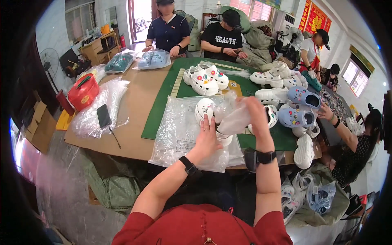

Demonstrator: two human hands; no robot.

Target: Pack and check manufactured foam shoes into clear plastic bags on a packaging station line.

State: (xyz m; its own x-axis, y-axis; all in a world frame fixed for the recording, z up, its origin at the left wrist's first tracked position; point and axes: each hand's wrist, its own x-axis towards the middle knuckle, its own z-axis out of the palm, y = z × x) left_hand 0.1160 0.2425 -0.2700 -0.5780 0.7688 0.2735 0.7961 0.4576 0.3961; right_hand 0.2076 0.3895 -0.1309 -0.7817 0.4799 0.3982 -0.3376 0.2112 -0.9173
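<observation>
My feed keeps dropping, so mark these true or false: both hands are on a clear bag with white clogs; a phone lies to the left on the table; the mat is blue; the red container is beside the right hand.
1. Both hands, left hand and right hand, are on the clear bag with white clogs: true.
2. A phone lies to the left on the table: true.
3. The mat is blue: false, it is green.
4. The red container is beside the right hand: false, it stands far left.
</observation>
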